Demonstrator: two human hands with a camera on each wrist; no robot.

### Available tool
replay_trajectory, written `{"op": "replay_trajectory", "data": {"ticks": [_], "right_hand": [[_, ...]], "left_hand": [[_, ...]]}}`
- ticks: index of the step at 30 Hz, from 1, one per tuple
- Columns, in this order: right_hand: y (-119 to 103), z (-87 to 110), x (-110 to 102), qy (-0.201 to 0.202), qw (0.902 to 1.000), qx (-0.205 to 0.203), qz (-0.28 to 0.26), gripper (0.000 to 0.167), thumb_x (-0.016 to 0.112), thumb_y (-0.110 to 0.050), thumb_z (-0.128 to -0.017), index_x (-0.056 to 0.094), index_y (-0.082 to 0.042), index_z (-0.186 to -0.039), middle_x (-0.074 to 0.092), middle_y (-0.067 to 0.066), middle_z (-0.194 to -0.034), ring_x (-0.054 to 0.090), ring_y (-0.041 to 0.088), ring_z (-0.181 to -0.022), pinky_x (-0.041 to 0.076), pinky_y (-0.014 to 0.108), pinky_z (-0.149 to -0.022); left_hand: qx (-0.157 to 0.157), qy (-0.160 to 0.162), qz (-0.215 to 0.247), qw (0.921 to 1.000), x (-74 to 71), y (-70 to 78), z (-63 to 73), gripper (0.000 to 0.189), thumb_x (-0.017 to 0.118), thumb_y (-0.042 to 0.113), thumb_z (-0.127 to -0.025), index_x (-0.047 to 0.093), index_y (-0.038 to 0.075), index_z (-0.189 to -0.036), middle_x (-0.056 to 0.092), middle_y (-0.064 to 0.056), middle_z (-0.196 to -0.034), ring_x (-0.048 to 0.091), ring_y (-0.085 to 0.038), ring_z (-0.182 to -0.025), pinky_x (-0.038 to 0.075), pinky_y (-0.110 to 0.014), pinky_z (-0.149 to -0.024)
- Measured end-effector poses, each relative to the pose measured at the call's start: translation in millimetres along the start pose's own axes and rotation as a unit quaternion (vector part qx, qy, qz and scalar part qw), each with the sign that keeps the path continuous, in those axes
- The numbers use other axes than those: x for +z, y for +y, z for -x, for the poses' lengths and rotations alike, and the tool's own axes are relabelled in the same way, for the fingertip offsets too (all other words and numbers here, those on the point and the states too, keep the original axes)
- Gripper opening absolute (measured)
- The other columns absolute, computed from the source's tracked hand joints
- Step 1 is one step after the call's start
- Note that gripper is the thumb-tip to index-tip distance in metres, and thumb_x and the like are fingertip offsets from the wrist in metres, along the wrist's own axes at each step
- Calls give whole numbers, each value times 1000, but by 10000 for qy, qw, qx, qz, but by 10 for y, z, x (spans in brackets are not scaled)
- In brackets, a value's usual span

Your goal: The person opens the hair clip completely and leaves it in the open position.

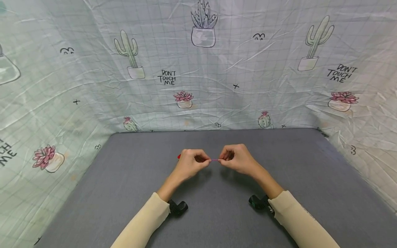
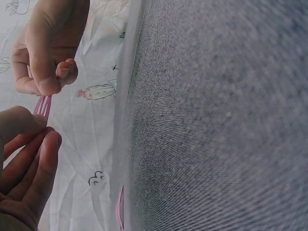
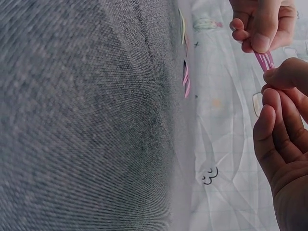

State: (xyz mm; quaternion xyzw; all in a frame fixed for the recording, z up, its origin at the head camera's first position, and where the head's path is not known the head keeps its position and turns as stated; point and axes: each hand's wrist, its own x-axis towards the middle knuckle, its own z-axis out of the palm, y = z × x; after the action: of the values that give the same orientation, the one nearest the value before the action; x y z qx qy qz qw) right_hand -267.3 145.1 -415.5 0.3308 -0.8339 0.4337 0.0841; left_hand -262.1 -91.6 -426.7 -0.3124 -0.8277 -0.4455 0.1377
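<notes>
A small pink snap hair clip (image 1: pixel 214 159) is stretched between my two hands above the grey table. My left hand (image 1: pixel 190 163) pinches one end between thumb and forefinger, and my right hand (image 1: pixel 240 160) pinches the other. Slots run along the clip's middle, as the left wrist view shows on the clip (image 2: pixel 43 107). Fingertips cover both its ends. In the right wrist view the clip (image 3: pixel 264 60) spans the short gap between the two thumbs.
Behind my left hand a red piece (image 1: pixel 179 156) peeks out on the table (image 1: pixel 217 220). Low on the cloth's edge, the right wrist view shows a pink looped piece (image 3: pixel 186 82) and a yellowish one (image 3: pixel 182 26). A cactus-print sheet (image 1: pixel 217 69) encloses the table.
</notes>
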Motion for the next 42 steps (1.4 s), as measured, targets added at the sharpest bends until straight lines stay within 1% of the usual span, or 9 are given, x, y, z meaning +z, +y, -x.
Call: {"op": "replay_trajectory", "data": {"ticks": [5, 11, 19, 28, 36, 42], "right_hand": [[7, 3, -1, 1, 10000, 93, -25, 15, 80, 0, -84, 74, -13, -80, 71, 0, -74, 62, 4, -61, 54, 25, -58], [16, 5, -9, 31, 9999, 90, -61, 16, 80, 1, -83, 74, -13, -80, 71, 0, -73, 61, 5, -60, 54, 25, -57], [19, 19, -6, 31, 9998, 177, -60, 16, 80, 1, -84, 74, -13, -79, 71, -1, -72, 61, 6, -58, 53, 26, -55], [14, 11, 2, 69, 9999, 127, -69, 15, 80, 1, -83, 75, -13, -79, 72, 0, -73, 62, 5, -59, 54, 26, -56], [3, 14, 4, 118, 9997, 129, -158, 15, 79, 2, -83, 75, -12, -80, 72, 1, -73, 62, 5, -59, 54, 26, -56], [-4, 11, 5, 165, 9996, 138, -164, 15, 79, 2, -83, 76, -12, -79, 72, 1, -73, 63, 6, -58, 54, 26, -55]], "left_hand": [[22, 7, -24, 10000, 12, 5, -9, 6, 79, 6, -87, 81, 11, -84, 78, -2, -78, 70, -5, -66, 57, -20, -62], [105, 48, -35, 9999, 22, 22, -20, 6, 79, 6, -88, 80, 10, -85, 78, -3, -79, 69, -6, -66, 57, -20, -62], [73, 29, -83, 9999, 37, 18, -9, 7, 78, 6, -89, 80, 12, -84, 78, -2, -79, 69, -5, -66, 57, -20, -62], [48, 108, -95, 9999, 33, 19, 0, 6, 80, 6, -87, 80, 12, -84, 78, -2, -79, 69, -5, -65, 57, -20, -62], [-38, 88, -23, 10000, 32, 22, 5, 6, 79, 7, -88, 81, 11, -84, 78, -2, -79, 70, -6, -66, 57, -20, -62], [-3, 106, -45, 9999, 29, 27, 3, 6, 79, 6, -88, 81, 11, -85, 78, -2, -80, 70, -6, -66, 56, -20, -62]]}}
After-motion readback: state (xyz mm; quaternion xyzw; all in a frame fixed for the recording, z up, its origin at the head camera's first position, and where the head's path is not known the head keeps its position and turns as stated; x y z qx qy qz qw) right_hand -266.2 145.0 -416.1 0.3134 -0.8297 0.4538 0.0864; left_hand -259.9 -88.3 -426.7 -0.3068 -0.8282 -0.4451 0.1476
